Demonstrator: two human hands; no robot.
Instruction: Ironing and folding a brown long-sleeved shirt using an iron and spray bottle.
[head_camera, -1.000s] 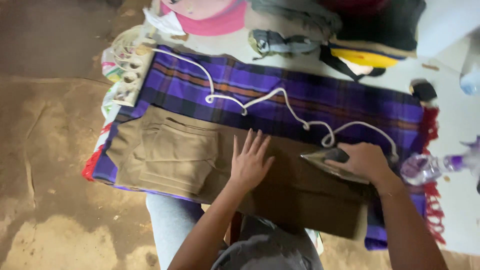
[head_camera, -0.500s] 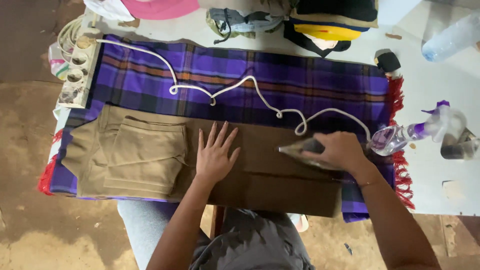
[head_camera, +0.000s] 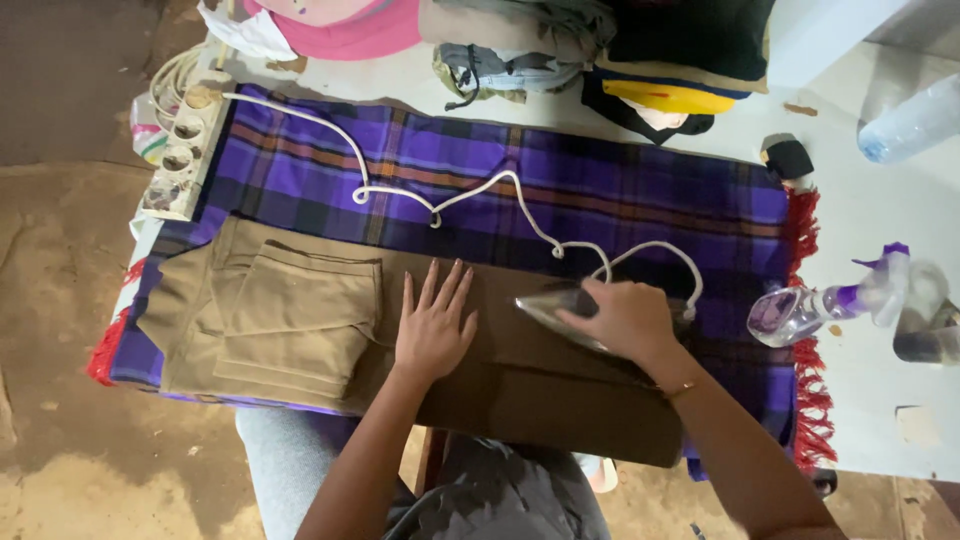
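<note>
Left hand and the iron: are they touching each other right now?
Apart. The head view shows the left hand lying flat on the brown trousers, with a strip of bare cloth between its fingers and the tip of the iron, which the right hand grips.

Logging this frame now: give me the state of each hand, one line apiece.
Left hand: open, fingers spread, pressed flat on the brown trousers.
Right hand: closed around the handle of the iron, which sits on the trousers.
</note>
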